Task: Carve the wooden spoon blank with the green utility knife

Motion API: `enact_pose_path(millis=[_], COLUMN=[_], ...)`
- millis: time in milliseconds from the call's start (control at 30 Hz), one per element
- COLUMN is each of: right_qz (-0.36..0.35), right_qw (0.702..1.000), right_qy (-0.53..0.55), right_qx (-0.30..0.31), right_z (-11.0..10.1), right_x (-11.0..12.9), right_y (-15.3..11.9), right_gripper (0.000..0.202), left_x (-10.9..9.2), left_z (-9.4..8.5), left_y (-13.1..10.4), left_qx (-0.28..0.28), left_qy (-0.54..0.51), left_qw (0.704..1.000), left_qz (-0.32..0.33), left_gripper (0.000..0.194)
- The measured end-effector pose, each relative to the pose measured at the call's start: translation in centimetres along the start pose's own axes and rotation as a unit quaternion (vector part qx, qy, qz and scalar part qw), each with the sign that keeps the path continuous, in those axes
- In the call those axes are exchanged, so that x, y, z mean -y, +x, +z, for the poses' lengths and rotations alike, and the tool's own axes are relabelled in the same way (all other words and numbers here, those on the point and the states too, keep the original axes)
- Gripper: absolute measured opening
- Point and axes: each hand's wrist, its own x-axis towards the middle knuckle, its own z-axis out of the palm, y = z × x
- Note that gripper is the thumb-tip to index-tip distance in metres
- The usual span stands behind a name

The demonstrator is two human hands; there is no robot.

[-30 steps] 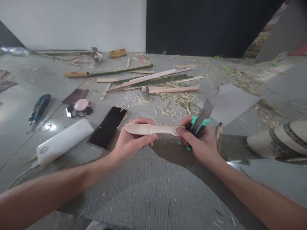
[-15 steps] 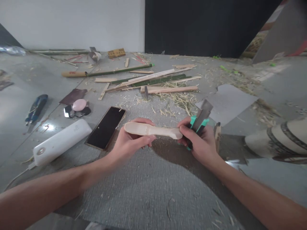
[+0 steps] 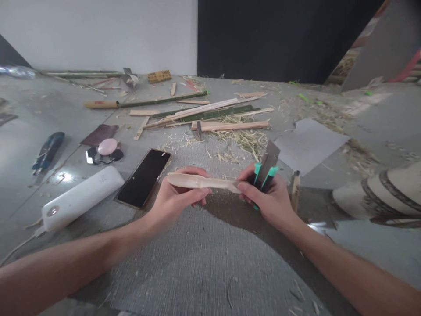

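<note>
A pale carved wooden piece [image 3: 204, 181], wide at its left end and narrower along the middle, lies level between both hands. My left hand [image 3: 179, 193] wraps around its wide end, thumb along the near side. At the other end, my right hand [image 3: 269, 193] pinches the tip between thumb and finger. That same hand also grips a utility knife [image 3: 265, 173] with a black and teal handle, its broad metal blade pointing up and away from the wood. The palm hides part of the knife's handle.
A phone [image 3: 144, 177] and a white power bank [image 3: 82, 197] with a cable lie left, near pliers [image 3: 48, 151]. Bamboo and wood strips [image 3: 213, 109] with shavings [image 3: 250, 142] spread across the back. White paper [image 3: 311, 145] and a pale banded cylinder [image 3: 378, 193] are right.
The wooden piece has been turned a little, so its edge shows more than its broad face. Both hands have shifted slightly left, and the knife with them.
</note>
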Motion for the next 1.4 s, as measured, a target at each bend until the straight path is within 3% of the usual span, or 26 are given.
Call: enact_pose_path(millis=[167,300,500,567,633,667,733,800,967,1100,1200,1400], right_qz=[-0.029,-0.078,-0.181,-0.190,-0.200,-0.224,-0.236,-0.254,-0.311,-0.319,-0.307,-0.276], right_qw=[0.998,0.985,0.911,0.911,0.931,0.932,0.910,0.879,0.795,0.747,0.731,0.738], right_qy=[-0.052,-0.098,-0.248,-0.253,-0.246,-0.251,-0.328,-0.400,-0.513,-0.568,-0.589,-0.589], right_qx=[0.029,0.118,0.275,0.264,0.182,0.135,0.090,0.058,0.092,0.133,0.154,0.177], right_z=[-0.3,0.0,0.9,0.7,0.0,-0.5,-1.4,-2.1,-2.0,-0.7,0.1,0.7], right_x=[0.4,0.8,0.9,0.7,0.5,0.5,0.5,0.6,0.8,0.6,0.4,0.2], right_y=[-0.2,-0.7,-1.4,-1.5,-1.3,-1.2,-0.7,-0.1,0.7,0.7,0.7,0.7], right_gripper=[0.019,0.018,0.017,0.026,0.037,0.033,0.015,0.010,0.012,0.033,0.034,0.029], left_x=[-0.2,-0.1,-0.5,-0.9,-1.2,-1.4,-1.6,-1.7,-1.2,-0.8,-0.7,-0.8], left_z=[0.2,0.4,0.8,0.7,0.2,-0.1,-0.8,-1.4,-2.1,-2.1,-1.8,-1.1], left_y=[0.0,0.0,-0.2,0.0,0.4,0.6,1.0,1.3,1.5,1.5,1.4,1.3], left_qx=[0.011,-0.006,0.014,0.001,-0.029,-0.043,-0.058,-0.064,-0.043,-0.035,-0.038,-0.026], left_qy=[0.006,0.007,0.086,0.125,0.152,0.169,0.222,0.280,0.401,0.446,0.455,0.423], left_qw=[1.000,1.000,0.996,0.992,0.987,0.983,0.968,0.946,0.890,0.856,0.847,0.870], left_qz=[-0.008,0.001,0.017,0.024,0.042,0.060,0.106,0.149,0.213,0.260,0.271,0.253], left_gripper=[0.032,0.034,0.023,0.020,0.028,0.033,0.034,0.028,0.026,0.029,0.027,0.021])
